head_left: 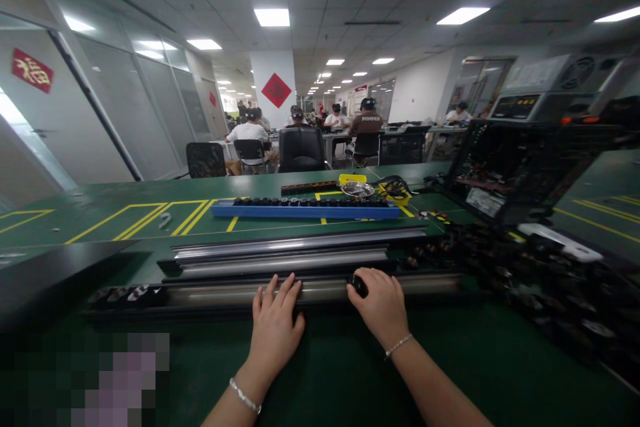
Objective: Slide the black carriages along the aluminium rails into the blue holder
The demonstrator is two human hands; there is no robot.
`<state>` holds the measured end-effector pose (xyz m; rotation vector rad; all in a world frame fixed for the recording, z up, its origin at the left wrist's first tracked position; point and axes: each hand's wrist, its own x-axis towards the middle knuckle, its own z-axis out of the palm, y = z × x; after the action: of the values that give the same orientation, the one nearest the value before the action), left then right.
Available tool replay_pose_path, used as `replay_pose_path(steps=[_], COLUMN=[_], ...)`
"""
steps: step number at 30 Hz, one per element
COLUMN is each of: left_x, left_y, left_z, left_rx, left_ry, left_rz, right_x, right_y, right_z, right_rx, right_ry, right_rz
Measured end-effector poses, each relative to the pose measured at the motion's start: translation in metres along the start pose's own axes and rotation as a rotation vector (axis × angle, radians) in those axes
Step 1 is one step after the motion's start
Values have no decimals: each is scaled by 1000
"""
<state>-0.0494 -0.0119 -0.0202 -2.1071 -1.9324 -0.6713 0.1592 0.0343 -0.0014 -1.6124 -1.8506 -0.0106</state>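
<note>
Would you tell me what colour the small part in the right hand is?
Black; the small part at the right hand shows best in the head view.

Ceiling lights (271, 17) are glowing white, well above and beyond the left hand (274, 327). Glass wall (150, 100) is running far left of it; red sign (32, 70) is hanging at its near end. Pillar (263, 67) is standing far beyond the right hand (381, 303); people (249, 131) are sitting in chairs (301, 150) at desks (345, 137) around it.

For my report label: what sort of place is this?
Probably an assembly workshop in an open office: a green work table with yellow lines, long metal rails, a blue tray of black parts, seated workers behind.
</note>
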Motion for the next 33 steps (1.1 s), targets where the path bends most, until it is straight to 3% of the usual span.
replay_pose_path(steps=[8,33], left_x=[-1,0], left_y=[-2,-2], left_z=[1,-1], left_rx=[22,62], left_ry=[-1,-17], left_rz=[15,40], right_x=[1,3], right_y=[18,35], right_z=[-6,-11], right_rx=[-30,-43], right_ry=[6,55], right_rz=[-15,-19])
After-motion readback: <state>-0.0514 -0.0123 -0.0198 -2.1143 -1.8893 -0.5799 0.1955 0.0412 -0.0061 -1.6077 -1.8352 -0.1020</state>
